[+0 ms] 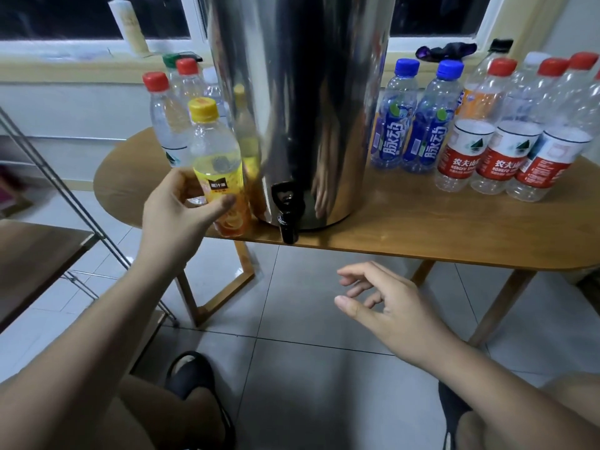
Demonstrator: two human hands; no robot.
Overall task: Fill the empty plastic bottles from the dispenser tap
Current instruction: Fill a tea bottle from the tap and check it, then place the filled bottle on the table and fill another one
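Note:
A tall steel dispenser [302,102] stands on the wooden table [406,222], and its black tap [287,212] juts over the front edge. My left hand [177,216] grips a yellow-capped bottle [216,157] with a yellow and orange label, standing at the table edge just left of the tap. Below the table, over the floor, my right hand [386,303] hovers with relaxed fingers and holds nothing.
Several capped bottles [172,102] stand behind the held one at the left. To the right of the dispenser stand two blue-capped bottles [415,125] and several red-capped bottles [513,141]. A metal rack [65,190] is at the left. Tiled floor [308,319] lies below.

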